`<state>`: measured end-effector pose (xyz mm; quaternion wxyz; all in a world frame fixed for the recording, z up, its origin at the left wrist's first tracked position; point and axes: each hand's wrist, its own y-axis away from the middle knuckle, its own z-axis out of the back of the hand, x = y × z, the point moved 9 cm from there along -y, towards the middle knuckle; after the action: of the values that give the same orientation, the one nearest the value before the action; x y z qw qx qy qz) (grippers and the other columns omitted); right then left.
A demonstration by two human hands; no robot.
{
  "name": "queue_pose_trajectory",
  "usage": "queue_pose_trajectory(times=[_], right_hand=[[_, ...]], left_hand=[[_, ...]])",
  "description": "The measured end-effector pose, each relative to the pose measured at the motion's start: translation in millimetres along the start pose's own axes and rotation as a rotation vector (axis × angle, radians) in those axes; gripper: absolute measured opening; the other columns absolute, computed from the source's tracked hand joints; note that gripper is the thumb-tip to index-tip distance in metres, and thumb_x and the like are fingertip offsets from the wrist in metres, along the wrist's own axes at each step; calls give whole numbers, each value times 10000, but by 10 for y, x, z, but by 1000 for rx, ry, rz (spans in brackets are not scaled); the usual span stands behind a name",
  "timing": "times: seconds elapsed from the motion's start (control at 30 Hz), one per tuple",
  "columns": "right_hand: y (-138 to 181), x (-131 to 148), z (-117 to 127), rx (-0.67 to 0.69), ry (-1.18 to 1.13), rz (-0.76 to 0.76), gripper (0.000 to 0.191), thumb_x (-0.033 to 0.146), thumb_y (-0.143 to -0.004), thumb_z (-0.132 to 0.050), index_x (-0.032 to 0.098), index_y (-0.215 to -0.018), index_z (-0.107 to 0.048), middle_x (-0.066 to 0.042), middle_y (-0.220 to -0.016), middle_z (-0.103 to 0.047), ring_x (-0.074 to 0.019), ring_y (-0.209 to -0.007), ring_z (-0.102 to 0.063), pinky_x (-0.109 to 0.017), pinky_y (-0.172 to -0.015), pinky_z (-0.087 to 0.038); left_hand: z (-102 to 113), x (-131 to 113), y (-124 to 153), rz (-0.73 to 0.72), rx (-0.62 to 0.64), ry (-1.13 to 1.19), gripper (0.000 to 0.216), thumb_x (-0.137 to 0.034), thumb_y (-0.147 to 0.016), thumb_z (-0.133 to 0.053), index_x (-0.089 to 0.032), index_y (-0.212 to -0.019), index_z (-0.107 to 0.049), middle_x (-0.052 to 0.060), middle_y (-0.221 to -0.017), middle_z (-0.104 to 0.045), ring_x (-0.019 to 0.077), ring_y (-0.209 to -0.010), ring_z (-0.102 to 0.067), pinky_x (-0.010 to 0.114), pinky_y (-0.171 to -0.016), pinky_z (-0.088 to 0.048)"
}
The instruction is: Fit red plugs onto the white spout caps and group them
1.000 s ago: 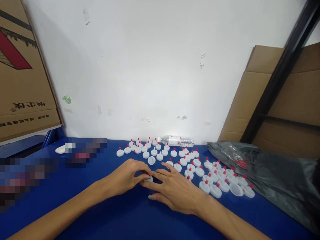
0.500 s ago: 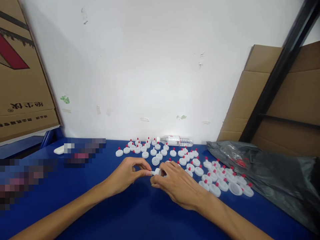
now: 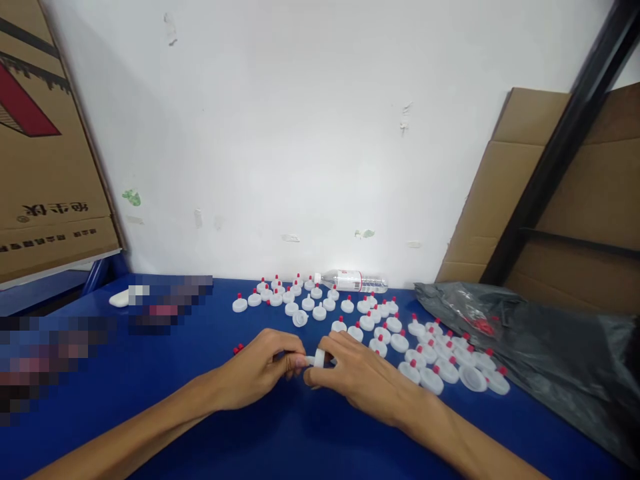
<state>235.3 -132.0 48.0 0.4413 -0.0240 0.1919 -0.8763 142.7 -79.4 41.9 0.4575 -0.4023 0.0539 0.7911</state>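
Note:
My left hand (image 3: 263, 370) and my right hand (image 3: 357, 373) meet over the blue table (image 3: 210, 433), fingers curled. Between their fingertips stands a small white round cap (image 3: 319, 359), held on edge and pinched by my right hand, with my left fingertips pressed to its left side. Beyond the hands, several white caps with red tips (image 3: 380, 327) lie spread across the table. One white cap without a red tip (image 3: 300, 318) lies just past my left hand. A tiny red piece (image 3: 238, 349) lies on the table left of my left hand.
A clear plastic bottle (image 3: 353, 281) lies on its side by the white wall. A black plastic bag (image 3: 540, 347) covers the table's right side. Cardboard boxes stand at left (image 3: 45, 153) and right (image 3: 575, 200). A small white object (image 3: 119, 299) lies at far left.
My hands lifted the white cap off the table and drew it nearer to me, now tipped on edge between the fingertips. A red piece now lies left of my left hand.

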Motion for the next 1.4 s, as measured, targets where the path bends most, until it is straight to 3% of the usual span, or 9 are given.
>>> queue_pose_trajectory(times=[0.23,0.4,0.53,0.73,0.9,1.07,1.23,1.4], right_hand=[[-35,-29,-42,17,93,29,238,169,-1051,-459,311,-1141,-627,-8,-882,-525,-175,-819,-467,-292,-761,-374],[-90,-24,-38,55,92,11,199,317,-1068,-446,264,-1165,-611,-43,-1012,-614,-198,-955,-563,-364,-924,-440],[-71,-40,-15,82,-32,-46,311,404,-1068,-429,286,-1336,-532,-71,-1302,-608,-226,-1240,-544,-485,-1145,-333],[-26,-94,-24,123,-112,-93,411,474,-1069,-384,370,-1459,-460,-90,-1501,-509,-259,-1425,-425,-575,-1188,-261],[-26,-113,-24,126,-140,-103,375,460,-1066,-413,330,-1392,-545,-81,-1444,-565,-236,-1387,-469,-544,-1199,-256],[-32,-130,-21,99,-131,-107,282,396,-1052,-484,265,-1254,-631,-57,-1287,-655,-214,-1255,-567,-481,-1182,-290],[-20,-201,-17,97,-100,-139,177,339,-1038,-525,233,-1090,-657,-45,-1104,-694,-202,-1123,-621,-459,-1151,-314],[14,-299,-15,108,-78,-173,114,246,-1021,-548,224,-1090,-636,-38,-1049,-691,-197,-1062,-629,-444,-1117,-343]], left_hand=[[50,-95,-18,-14,-51,-161,349,-329,-1040,-474,-173,-766,-624,-20,-715,-619,110,-644,-530,226,-631,-370],[107,-145,1,-1,-121,-361,293,-343,-1038,-467,-185,-847,-622,-4,-788,-629,133,-689,-543,259,-658,-379],[160,-153,26,-27,-144,-434,270,-326,-1047,-435,-194,-887,-606,13,-852,-638,161,-780,-572,282,-718,-411],[263,-68,12,-5,-222,-563,258,-257,-1058,-367,-212,-1013,-617,45,-1017,-641,214,-988,-566,336,-818,-470],[269,43,10,-22,-238,-627,265,-194,-1019,-413,-219,-1202,-604,82,-1250,-600,248,-1196,-527,416,-988,-510],[138,153,11,-94,-141,-694,491,-145,-1020,-406,-243,-1500,-426,84,-1553,-442,268,-1445,-373,489,-1185,-382],[18,246,2,-84,-60,-729,640,-131,-1008,-408,-246,-1608,-217,82,-1664,-254,300,-1528,-236,521,-1203,-348],[-9,294,-7,-52,-28,-705,651,-150,-1010,-416,-265,-1611,-197,83,-1653,-288,315,-1520,-255,538,-1174,-385]])
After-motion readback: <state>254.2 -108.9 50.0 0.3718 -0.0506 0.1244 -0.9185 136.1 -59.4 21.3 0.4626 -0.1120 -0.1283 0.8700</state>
